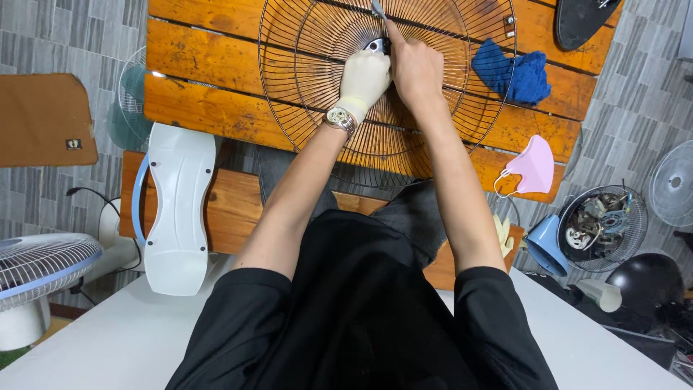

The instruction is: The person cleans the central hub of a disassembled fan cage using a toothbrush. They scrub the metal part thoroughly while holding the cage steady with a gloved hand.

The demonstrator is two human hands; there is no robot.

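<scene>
Hands (393, 72) gripping wire fan guard (303, 94), orange slatted table (202, 72), grey tiled floor (58, 36).

Crowded centre, open plank either side

The wire fan grille (339, 123) covers most of the orange wooden table (195, 79), and both hands meet at its hub: the gloved left hand (364, 78) and the bare right hand (415, 68) touch there, so nothing passes between them. Bare planks lie open left of the grille. To the right, a blue cloth (512, 72) sits against the rim and a pink face mask (533, 167) lies on the near right corner, narrowing that side. A white fan part (177, 209) leans by the table's near left edge, over the bench (234, 206)
</scene>
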